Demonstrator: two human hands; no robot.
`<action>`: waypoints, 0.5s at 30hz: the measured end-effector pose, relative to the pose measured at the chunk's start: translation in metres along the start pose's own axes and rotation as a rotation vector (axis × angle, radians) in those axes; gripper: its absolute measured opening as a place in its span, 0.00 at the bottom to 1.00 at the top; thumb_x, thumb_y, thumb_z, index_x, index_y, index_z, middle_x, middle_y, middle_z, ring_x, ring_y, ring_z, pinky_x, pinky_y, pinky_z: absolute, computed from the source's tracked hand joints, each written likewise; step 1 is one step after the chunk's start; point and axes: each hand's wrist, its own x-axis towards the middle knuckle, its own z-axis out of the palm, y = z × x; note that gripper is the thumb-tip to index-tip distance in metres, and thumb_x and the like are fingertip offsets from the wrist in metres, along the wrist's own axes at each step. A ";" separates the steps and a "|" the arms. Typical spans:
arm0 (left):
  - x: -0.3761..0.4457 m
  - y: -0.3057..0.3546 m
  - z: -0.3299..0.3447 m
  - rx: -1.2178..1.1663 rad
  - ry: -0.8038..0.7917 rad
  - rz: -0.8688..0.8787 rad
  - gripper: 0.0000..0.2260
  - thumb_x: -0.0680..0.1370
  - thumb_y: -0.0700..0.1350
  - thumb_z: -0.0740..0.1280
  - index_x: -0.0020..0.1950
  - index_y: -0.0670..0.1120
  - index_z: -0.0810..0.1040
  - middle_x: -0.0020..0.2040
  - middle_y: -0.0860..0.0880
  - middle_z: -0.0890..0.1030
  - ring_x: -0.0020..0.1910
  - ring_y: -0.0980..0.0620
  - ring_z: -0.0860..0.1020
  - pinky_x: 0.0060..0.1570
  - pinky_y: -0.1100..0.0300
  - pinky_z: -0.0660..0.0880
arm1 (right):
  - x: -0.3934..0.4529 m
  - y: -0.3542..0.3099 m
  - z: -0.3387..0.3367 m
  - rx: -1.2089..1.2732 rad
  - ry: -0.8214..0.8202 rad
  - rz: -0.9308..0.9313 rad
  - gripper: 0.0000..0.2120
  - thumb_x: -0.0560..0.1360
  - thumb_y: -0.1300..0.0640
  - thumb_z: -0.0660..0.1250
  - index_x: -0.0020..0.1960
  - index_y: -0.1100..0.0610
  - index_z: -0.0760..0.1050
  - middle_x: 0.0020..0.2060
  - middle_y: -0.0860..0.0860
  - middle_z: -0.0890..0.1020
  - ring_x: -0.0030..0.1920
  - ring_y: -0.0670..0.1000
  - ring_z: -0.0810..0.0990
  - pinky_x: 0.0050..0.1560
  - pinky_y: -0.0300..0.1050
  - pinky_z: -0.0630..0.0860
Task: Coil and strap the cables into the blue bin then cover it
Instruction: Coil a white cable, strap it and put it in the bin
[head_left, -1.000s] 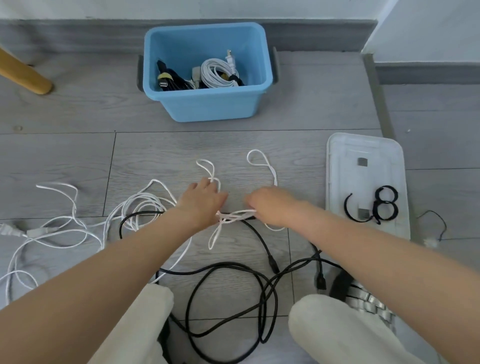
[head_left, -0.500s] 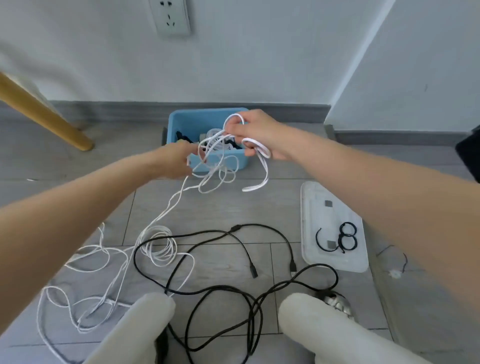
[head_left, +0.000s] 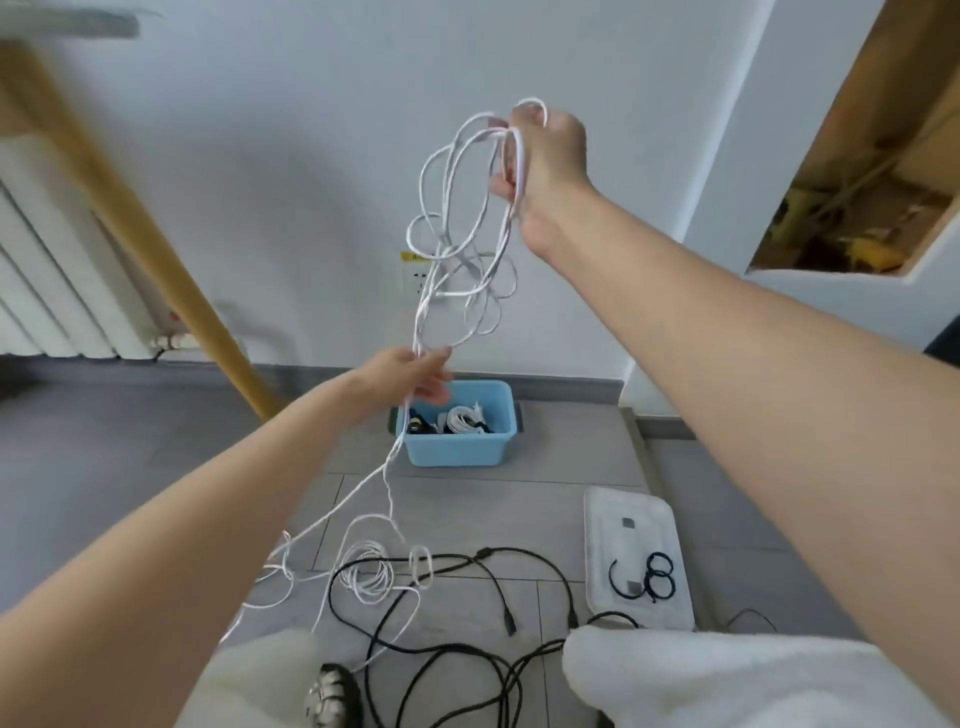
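The white cable is held up high in the middle of the frame, in loose messy loops. The top loops are gripped by the right hand, whose grip is closed around them near the upper middle. Lower down, the same cable is pinched by the fingers of the left hand, just above the blue bin. From there the cable is hung down to the floor, where more of it is piled in curls at the lower middle.

The blue bin is set on the floor by the wall, and coiled cables are seen inside it. A black cable is spread across the floor at the bottom of the frame. At the lower right, the white lid is laid flat, and black straps are placed on it. A wooden leg is seen at the left.
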 end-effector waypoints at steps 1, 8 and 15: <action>-0.005 0.004 -0.003 0.078 0.032 -0.036 0.16 0.81 0.50 0.58 0.37 0.44 0.73 0.30 0.49 0.76 0.32 0.52 0.73 0.45 0.57 0.72 | 0.003 -0.012 -0.002 -0.178 0.059 -0.095 0.18 0.79 0.62 0.53 0.30 0.54 0.60 0.28 0.51 0.66 0.29 0.53 0.66 0.30 0.40 0.63; -0.037 0.066 -0.034 -0.063 0.175 0.034 0.07 0.81 0.40 0.58 0.45 0.39 0.72 0.32 0.49 0.64 0.30 0.55 0.61 0.29 0.65 0.60 | -0.049 0.031 -0.046 -1.253 -0.446 0.162 0.08 0.78 0.62 0.58 0.40 0.60 0.66 0.38 0.55 0.71 0.46 0.55 0.70 0.30 0.41 0.63; -0.048 0.084 0.004 0.391 0.055 0.062 0.15 0.80 0.37 0.52 0.35 0.46 0.67 0.33 0.49 0.69 0.31 0.54 0.66 0.32 0.64 0.64 | -0.082 0.046 -0.024 -1.142 -0.700 -0.136 0.20 0.75 0.66 0.62 0.67 0.60 0.65 0.60 0.58 0.74 0.51 0.56 0.77 0.46 0.45 0.73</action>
